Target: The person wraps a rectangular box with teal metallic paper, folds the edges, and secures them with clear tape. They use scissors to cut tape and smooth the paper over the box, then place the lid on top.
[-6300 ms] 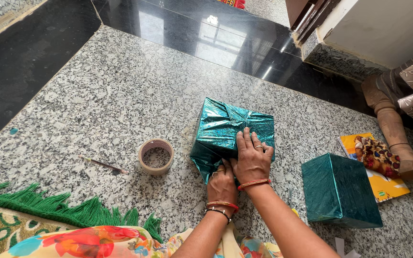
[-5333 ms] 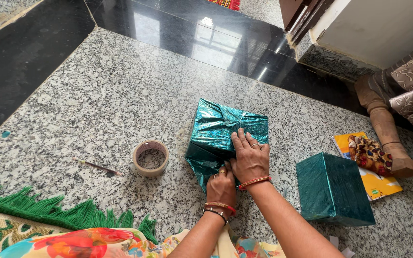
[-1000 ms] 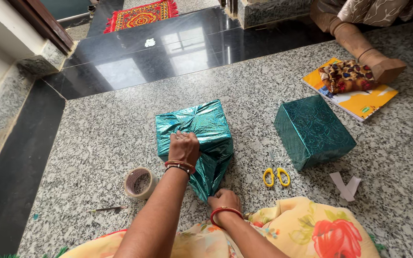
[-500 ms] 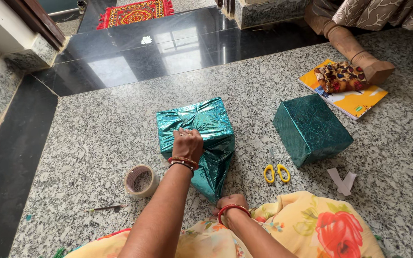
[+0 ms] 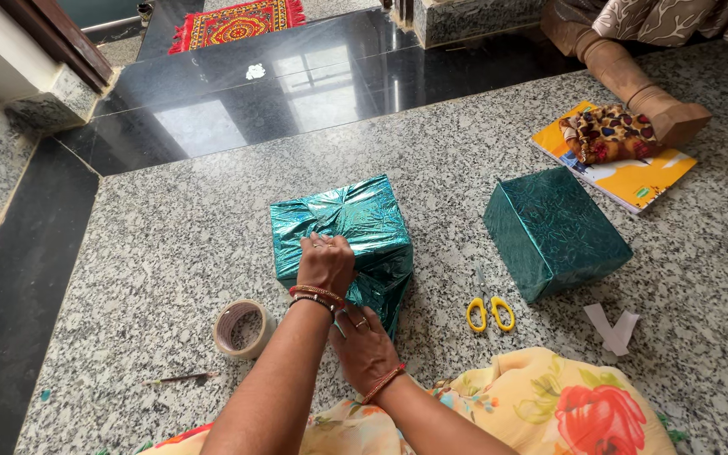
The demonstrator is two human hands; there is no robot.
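Right now the half-wrapped box (image 5: 343, 227), covered in shiny teal foil paper, sits at the middle of the frame on the speckled granite floor (image 5: 170, 244). The left hand (image 5: 324, 263) lies on its near top edge with fingers curled and pressed down, seemingly to pin the folded paper so it cannot spring back. The right hand (image 5: 364, 341), just below it, has its fingers spread against the loose foil flap (image 5: 388, 295) on the box's near side, pushing it up toward the box; I cannot tell whether it pinches the paper or only presses it. A roll of brown tape (image 5: 242, 329) waits at lower left, close by the left arm, with a thin pencil (image 5: 174, 379) beyond it. Yellow-handled scissors (image 5: 489, 310) lie right of the box, then a second box (image 5: 556, 232) already fully wrapped in darker teal, and some white paper scraps (image 5: 610, 327). At upper right a yellow booklet (image 5: 625, 173) lies under a patterned cloth pouch (image 5: 608, 135). Compared with half a second ago, the right hand has come up from the flap's pointed tip near the lap, and the flap, then stretched long toward the person, is now gathered short against the box.
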